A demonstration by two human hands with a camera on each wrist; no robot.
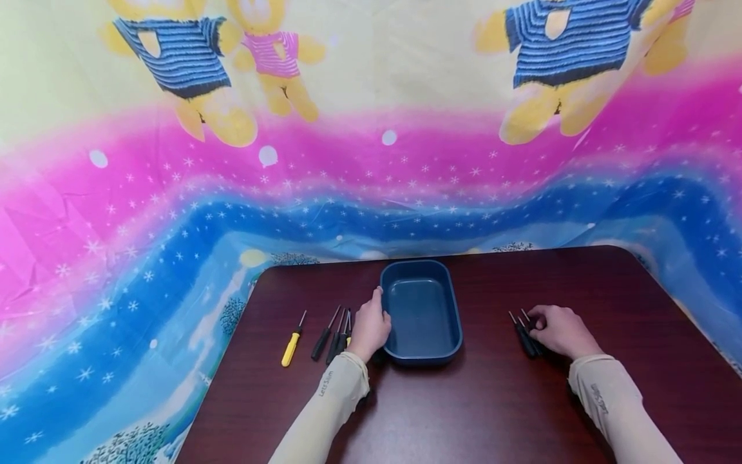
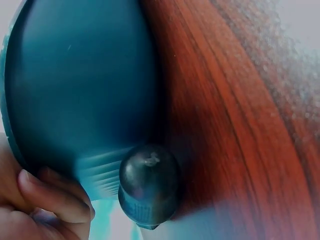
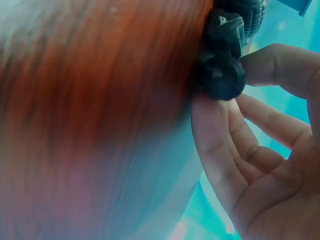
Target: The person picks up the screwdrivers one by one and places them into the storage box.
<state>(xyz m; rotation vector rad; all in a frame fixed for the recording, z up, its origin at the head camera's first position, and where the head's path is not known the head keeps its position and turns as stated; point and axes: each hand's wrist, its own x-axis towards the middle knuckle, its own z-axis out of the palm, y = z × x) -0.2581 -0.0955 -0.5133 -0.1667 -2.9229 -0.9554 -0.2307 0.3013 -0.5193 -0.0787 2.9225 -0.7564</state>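
Observation:
My left hand [image 1: 371, 328] grips the left rim of a dark blue rectangular container [image 1: 422, 356], with curled fingers [image 2: 55, 197] against its wall in the left wrist view. Close beside that wall is the rounded end of a black handle [image 2: 150, 177]. On the right, my right hand [image 1: 562, 328] pinches a black-handled screwdriver [image 3: 222, 77] between thumb and fingers. Another black screwdriver [image 1: 524, 340] lies right alongside, its shaft pointing away from me. The fingers partly hide the pinched one in the head view.
Left of the container lie a yellow screwdriver [image 1: 291, 348], a black screwdriver [image 1: 322, 341] and several more, partly hidden by my left hand. All rest on a dark red-brown table [image 1: 464, 419]. A printed cloth [image 1: 371, 167] hangs behind its far edge.

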